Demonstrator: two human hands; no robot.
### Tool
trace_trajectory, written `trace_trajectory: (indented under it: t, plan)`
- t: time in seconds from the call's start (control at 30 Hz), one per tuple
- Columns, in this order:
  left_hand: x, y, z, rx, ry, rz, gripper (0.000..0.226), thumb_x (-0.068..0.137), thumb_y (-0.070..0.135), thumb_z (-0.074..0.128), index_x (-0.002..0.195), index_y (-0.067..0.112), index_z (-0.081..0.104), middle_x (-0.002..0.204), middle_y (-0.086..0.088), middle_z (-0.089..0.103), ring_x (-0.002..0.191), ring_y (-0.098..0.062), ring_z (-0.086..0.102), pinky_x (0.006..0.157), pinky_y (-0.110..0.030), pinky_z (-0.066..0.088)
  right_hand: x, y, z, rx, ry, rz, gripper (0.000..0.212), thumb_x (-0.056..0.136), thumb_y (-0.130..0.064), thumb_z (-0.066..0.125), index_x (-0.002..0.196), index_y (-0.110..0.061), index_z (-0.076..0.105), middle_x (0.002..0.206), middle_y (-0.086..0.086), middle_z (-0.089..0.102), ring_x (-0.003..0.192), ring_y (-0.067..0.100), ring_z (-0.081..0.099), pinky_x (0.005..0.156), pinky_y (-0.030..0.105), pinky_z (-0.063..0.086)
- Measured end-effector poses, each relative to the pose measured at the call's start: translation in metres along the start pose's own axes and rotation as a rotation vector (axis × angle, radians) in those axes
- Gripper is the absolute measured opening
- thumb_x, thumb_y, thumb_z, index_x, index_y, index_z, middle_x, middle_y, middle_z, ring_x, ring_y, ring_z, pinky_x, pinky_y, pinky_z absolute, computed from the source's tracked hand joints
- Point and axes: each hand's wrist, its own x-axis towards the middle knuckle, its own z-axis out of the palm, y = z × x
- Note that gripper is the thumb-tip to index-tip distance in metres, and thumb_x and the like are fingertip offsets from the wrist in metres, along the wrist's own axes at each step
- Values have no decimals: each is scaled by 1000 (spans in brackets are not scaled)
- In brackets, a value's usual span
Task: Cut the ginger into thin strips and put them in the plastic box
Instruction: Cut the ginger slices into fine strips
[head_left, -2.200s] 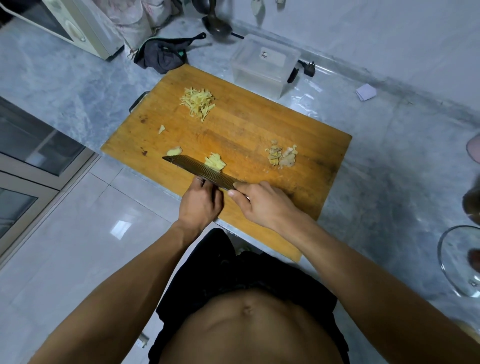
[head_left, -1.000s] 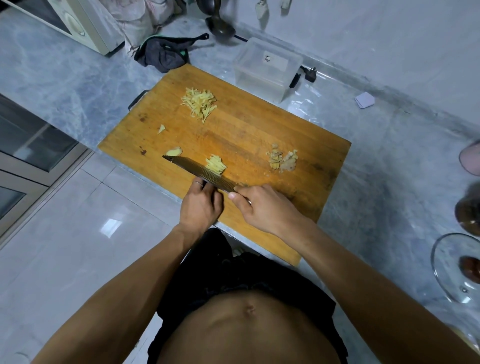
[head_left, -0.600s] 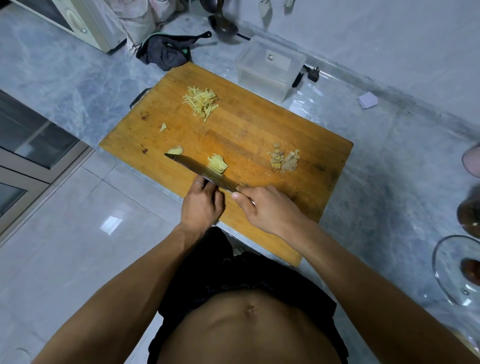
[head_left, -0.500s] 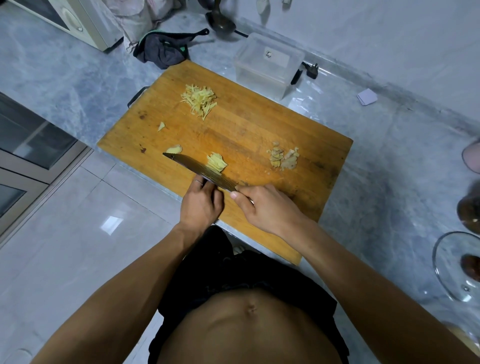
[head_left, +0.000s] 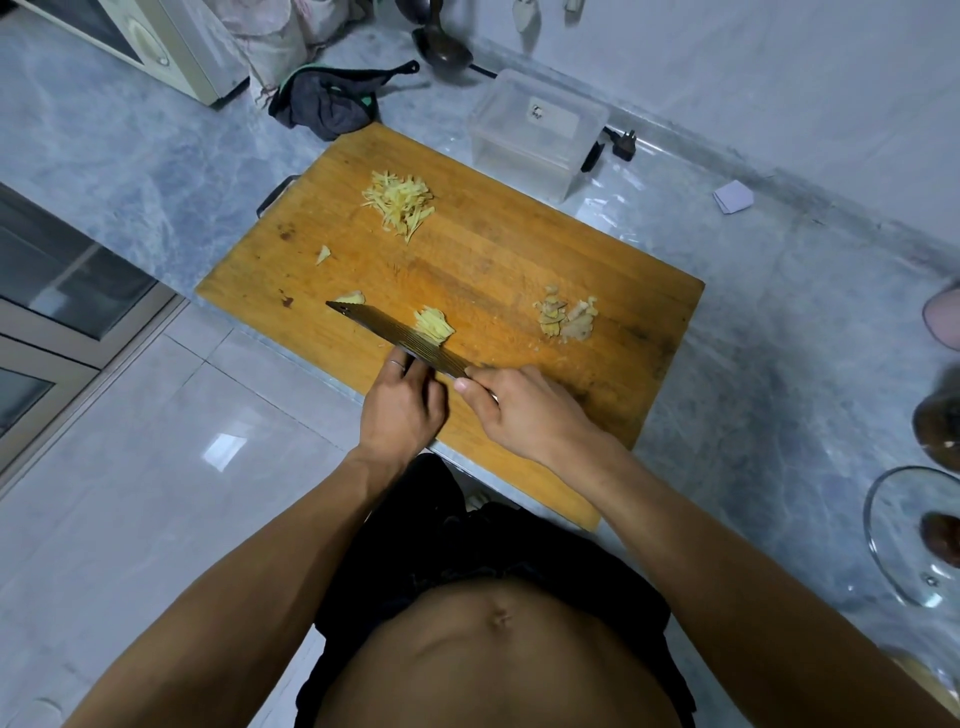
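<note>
Seemingly light and slippery, the pale yellow ginger slices (head_left: 434, 325) sit pinned by the left hand's (head_left: 402, 410) curled fingers while the right hand (head_left: 522, 410) grips the ridged dark cleaver (head_left: 400, 338).

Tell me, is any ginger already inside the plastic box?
No, the plastic box looks empty; the cut strips lie on the cutting board.

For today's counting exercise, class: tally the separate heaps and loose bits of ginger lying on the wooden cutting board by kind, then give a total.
Heaps of thin pale yellow strips: 1
Stacks of yellow slices beside the ridged knife blade: 1
Heaps of beige peel and trimmings: 1
Small loose yellow offcuts: 2
Total: 5
</note>
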Motion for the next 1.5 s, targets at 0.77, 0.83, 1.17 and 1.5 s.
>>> trace_trajectory:
  t: [0.77,0.83,1.17,1.5]
  plan:
    - [-1,-3,2,-7,-23,-75,14,83,11,55,83,1,65,92,-24,60,70,-41,59,54,-30,43,-4,-4,-1,-47,-35,-7,48,108,-44,33,137,-13,55,122,17,64,112,41,55,80,45,50]
    - [-1,-5,3,-4,-16,-80,14,83,11,54,80,0,63,88,-24,59,68,-41,58,55,-29,40,-6,-3,-1,-36,-34,-12,48,107,-45,34,135,-13,57,120,17,65,112,42,55,81,47,51]
    - [-1,-3,3,-34,5,-52,14,84,9,55,90,1,66,102,-24,61,77,-42,60,56,-32,44,2,-3,-3,-4,-30,-8,51,107,-45,35,128,-6,61,125,16,64,117,40,53,86,52,52]
    - [-1,-3,1,-4,-19,-82,17,83,13,52,81,2,64,95,-22,60,64,-40,57,54,-26,34,-4,-4,2,4,-14,14,47,107,-44,35,133,-13,59,120,16,66,111,40,56,77,43,50]
